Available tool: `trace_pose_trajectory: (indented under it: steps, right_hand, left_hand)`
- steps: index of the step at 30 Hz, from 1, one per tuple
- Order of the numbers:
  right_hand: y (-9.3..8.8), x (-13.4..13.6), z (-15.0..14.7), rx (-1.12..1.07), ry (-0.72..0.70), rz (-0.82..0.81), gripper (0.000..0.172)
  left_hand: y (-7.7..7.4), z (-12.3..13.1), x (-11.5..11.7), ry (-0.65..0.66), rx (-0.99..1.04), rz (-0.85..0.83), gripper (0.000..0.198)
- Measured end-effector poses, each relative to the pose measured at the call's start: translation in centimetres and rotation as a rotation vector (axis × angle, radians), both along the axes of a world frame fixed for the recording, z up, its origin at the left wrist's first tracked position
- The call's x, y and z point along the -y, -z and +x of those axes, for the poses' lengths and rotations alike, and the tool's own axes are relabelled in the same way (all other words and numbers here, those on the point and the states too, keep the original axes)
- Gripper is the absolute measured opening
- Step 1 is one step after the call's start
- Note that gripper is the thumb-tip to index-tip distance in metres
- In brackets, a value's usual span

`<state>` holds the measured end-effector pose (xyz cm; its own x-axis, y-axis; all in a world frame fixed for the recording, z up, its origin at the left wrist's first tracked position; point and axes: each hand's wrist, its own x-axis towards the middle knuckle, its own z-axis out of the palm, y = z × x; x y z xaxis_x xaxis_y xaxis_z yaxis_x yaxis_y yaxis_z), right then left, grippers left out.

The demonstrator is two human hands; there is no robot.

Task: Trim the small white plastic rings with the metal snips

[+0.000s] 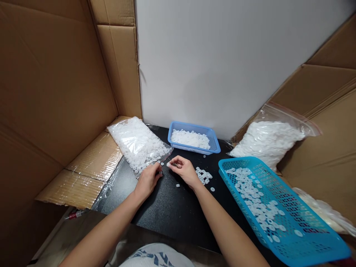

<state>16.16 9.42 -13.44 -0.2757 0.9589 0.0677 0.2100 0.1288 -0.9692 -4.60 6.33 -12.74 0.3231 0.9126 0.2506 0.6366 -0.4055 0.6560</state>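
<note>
My right hand [183, 170] is closed in a pinch around a thin, dark, metal-looking tool [174, 163], too small to name exactly. At its fingertips shows a small white plastic piece [168, 164]. Just to the left, my left hand [149, 179] is closed, its fingertips pressed together at a bit of white, and most of what they hold is hidden. The two hands are apart, low over the black table [167, 211]. Loose white ring-shaped pieces [204, 175] lie to the right of my right hand, with a single piece [178, 185] between the forearms.
A clear bag of white rings [139, 142] lies at the left. A small blue basket [214, 142] of white pieces stands behind. At the right are a larger turquoise basket [314, 243], partly filled, and another full bag [269, 139]. Cardboard walls [55, 74] enclose both sides.
</note>
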Motion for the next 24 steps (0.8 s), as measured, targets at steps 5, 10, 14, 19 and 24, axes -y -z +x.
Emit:
trace_pose_trajectory:
  steps: [5, 10, 14, 19, 24]
  right_hand:
    - [-1.8, 1.9, -0.7, -0.21, 0.055, -0.068, 0.037]
    - [-3.7, 3.6, -0.7, -0.344, 0.136, -0.107, 0.046]
    - [-4.0, 4.3, -0.3, -0.372, 0.2, -0.122, 0.044]
    - [-3.5, 4.4, 0.2, -0.384, 0.231, -0.121, 0.044]
    - [-3.2, 4.3, 0.4, -0.39, 0.226, -0.108, 0.042]
  left_hand:
    - [0.1, -0.4, 0.0, 0.094, -0.023, -0.007, 0.03]
    - [0.2, -0.7, -0.3, 0.173, -0.013, 0.008, 0.031]
    - [0.6, -0.8, -0.7, 0.208, 0.017, 0.025, 0.03]
    - [0.8, -0.6, -0.8, 0.18, 0.088, 0.023, 0.03]
    - [0.2, -0.3, -0.5, 0.175, 0.158, -0.051, 0.032]
